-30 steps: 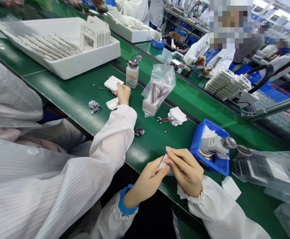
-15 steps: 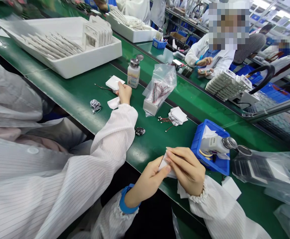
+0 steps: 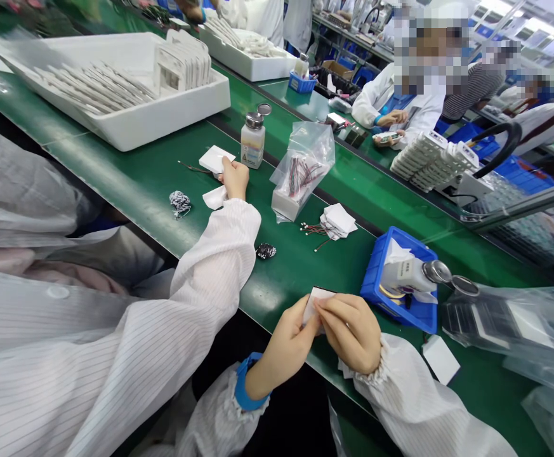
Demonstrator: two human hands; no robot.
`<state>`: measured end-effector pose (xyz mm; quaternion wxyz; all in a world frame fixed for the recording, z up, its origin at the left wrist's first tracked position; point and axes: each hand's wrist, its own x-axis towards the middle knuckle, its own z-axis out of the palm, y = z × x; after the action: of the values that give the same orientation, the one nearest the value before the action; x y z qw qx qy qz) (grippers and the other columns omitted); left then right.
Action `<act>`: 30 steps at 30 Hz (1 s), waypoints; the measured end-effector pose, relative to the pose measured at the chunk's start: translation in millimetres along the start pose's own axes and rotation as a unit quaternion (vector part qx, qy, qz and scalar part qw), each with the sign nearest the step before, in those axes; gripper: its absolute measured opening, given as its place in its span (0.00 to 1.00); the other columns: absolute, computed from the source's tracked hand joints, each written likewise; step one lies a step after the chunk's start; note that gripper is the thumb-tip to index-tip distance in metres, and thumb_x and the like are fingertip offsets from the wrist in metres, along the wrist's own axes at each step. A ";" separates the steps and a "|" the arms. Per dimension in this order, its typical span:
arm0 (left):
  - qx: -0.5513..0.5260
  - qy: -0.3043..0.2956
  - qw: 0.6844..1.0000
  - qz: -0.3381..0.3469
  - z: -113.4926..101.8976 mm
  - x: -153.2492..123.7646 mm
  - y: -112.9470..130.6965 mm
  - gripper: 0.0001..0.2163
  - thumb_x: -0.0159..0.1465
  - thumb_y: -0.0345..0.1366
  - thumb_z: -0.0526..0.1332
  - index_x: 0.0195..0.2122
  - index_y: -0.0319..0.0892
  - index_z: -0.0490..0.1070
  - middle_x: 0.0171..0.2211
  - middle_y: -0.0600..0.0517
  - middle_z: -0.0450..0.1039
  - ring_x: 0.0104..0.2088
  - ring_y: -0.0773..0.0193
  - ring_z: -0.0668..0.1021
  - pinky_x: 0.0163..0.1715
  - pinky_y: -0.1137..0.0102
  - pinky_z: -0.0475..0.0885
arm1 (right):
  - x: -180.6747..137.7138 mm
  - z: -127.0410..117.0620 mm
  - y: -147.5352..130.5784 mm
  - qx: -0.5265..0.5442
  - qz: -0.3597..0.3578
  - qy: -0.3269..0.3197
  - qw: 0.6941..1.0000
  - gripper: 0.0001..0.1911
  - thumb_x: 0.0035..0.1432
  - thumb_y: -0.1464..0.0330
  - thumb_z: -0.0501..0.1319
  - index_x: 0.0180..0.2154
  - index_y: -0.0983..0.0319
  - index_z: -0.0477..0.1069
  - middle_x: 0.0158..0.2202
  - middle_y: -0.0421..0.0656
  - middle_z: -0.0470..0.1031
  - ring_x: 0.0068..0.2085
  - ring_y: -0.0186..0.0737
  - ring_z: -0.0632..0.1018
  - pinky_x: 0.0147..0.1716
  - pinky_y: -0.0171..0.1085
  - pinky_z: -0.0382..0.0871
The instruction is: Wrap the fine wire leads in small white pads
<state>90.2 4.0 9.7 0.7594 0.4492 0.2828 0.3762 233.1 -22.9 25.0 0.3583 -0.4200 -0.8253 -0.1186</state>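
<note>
My left hand (image 3: 286,339), with a blue strap at the wrist, grips a small flat white piece (image 3: 321,294) with a dark upper edge. My right hand (image 3: 353,327) pinches the same piece from the other side, its fingers lying over the face. Its lower part is hidden behind my fingers, and I cannot tell its kind. Beyond my hands lies a pile of flat white squares (image 3: 338,221) with thin wires and small connectors. To the right of my right sleeve is another white square (image 3: 441,359) on the green table (image 3: 300,279).
A blue bin (image 3: 372,279) holds a dispenser bottle (image 3: 405,276). Plastic bags (image 3: 509,317) lie at right. A bag of wires (image 3: 303,168), another bottle (image 3: 252,139) and a white tray (image 3: 172,114) stand farther off. At left, a co-worker's hand (image 3: 236,178) holds a white block (image 3: 216,157).
My right hand has moved slightly down and left, its fingertips sliding down from the piece's top. More of the piece's dark upper edge shows. The view has shifted slightly.
</note>
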 end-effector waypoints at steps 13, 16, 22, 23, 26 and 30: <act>-0.104 -0.023 0.994 0.000 -21.6 4.2 -10.4 0.19 0.68 0.49 0.57 0.48 0.39 0.75 0.36 0.50 0.76 0.39 0.60 0.78 0.40 0.69 0.71 | 14.5 -4.7 -0.4 0.033 -0.067 -0.001 0.997 0.15 0.67 0.72 0.55 0.53 0.71 0.70 0.38 0.52 0.79 0.45 0.43 0.81 0.40 0.39 0.81; -0.044 0.015 0.999 -0.001 -20.5 2.8 -13.1 0.20 0.69 0.51 0.56 0.45 0.38 0.76 0.36 0.49 0.77 0.36 0.63 0.76 0.40 0.71 0.72 | 13.7 -8.6 -1.3 0.065 -0.061 -0.015 0.996 0.16 0.67 0.74 0.54 0.54 0.70 0.69 0.39 0.51 0.79 0.47 0.43 0.81 0.41 0.40 0.81; 0.169 0.004 0.984 0.049 -14.4 1.0 16.7 0.21 0.72 0.49 0.50 0.44 0.39 0.76 0.29 0.51 0.75 0.30 0.63 0.76 0.32 0.71 0.73 | 17.3 -17.0 -1.8 -0.010 0.031 0.004 0.999 0.21 0.61 0.78 0.59 0.55 0.64 0.70 0.45 0.51 0.78 0.49 0.46 0.79 0.50 0.49 0.77; 0.213 0.021 0.975 0.060 -18.3 11.2 31.8 0.21 0.71 0.50 0.50 0.42 0.39 0.77 0.27 0.50 0.75 0.28 0.63 0.76 0.29 0.71 0.73 | 18.4 -17.6 -0.2 -0.021 0.033 -0.016 0.999 0.20 0.61 0.79 0.59 0.55 0.64 0.70 0.45 0.51 0.78 0.48 0.46 0.79 0.50 0.50 0.76; 0.247 0.080 0.962 0.080 -43.2 65.5 90.4 0.21 0.72 0.50 0.50 0.41 0.41 0.76 0.30 0.50 0.76 0.33 0.60 0.79 0.31 0.69 0.75 | 20.0 -17.3 4.4 -0.012 0.016 -0.050 0.999 0.17 0.63 0.79 0.57 0.53 0.66 0.71 0.43 0.51 0.80 0.45 0.45 0.79 0.46 0.48 0.76; 0.270 0.133 0.947 0.109 -72.3 122.8 141.4 0.22 0.72 0.51 0.49 0.42 0.38 0.74 0.36 0.51 0.77 0.37 0.64 0.80 0.37 0.67 0.77 | 20.0 -15.5 6.6 -0.001 -0.003 -0.046 0.999 0.14 0.62 0.80 0.58 0.50 0.70 0.71 0.39 0.53 0.79 0.41 0.44 0.79 0.41 0.45 0.76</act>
<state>58.2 183.6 93.4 0.5194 0.6118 0.4215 0.4222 238.1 -14.3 49.2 0.3191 -0.4228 -0.8422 -0.1008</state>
